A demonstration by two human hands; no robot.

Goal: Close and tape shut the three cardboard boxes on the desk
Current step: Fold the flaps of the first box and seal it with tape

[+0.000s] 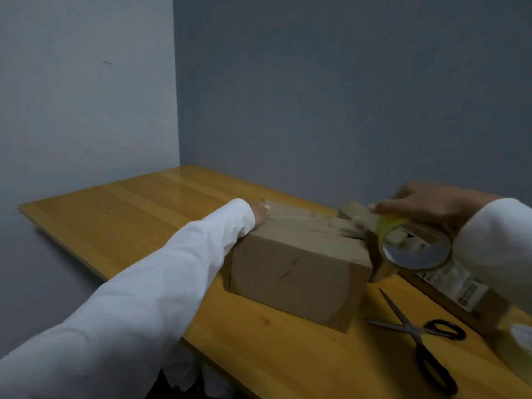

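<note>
A closed brown cardboard box sits in the middle of the wooden desk. My left hand, mostly hidden by its white sleeve, presses on the box's top at the far left corner, where a strip of clear tape starts. The tape runs along the top seam to a yellowish tape roll, which my right hand holds over the box's right end. A second cardboard box stands close behind the roll. A flat box with a printed label lies at the right edge.
Black-handled scissors lie open on the desk in front of the boxes, on the right. Grey walls meet in a corner behind the desk. The desk's left edge drops off at the left.
</note>
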